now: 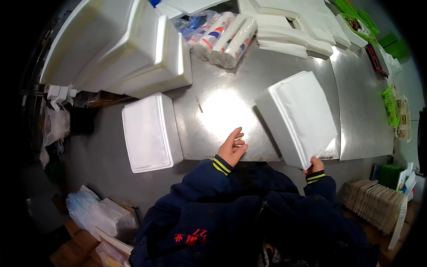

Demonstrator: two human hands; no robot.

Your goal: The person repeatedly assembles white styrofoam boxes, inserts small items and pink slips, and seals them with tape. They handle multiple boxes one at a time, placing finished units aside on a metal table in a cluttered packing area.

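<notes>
My right hand [315, 165] is closed on the near corner of a white foam box [278, 122], which sits tilted on the steel table. A thin white sheet [307, 107] covers most of the box's upper face, and its loose edge hangs out past the right side. Over the table's front edge, my left hand [233, 147] is empty, with its fingers apart and curved. It is clear of the box. A second white foam box [175, 129], topped by a similar white sheet [146, 133], stands to the left, beside the table's left end.
Large nested white foam boxes [171, 49] rise at the back left. Plastic-wrapped rolls [227, 40] lie by them, with stacked white sheets [289, 38] at the back. Green baskets [390, 106] line the right side. Low down are a row of thin panels [373, 200] and plastic bags [84, 209].
</notes>
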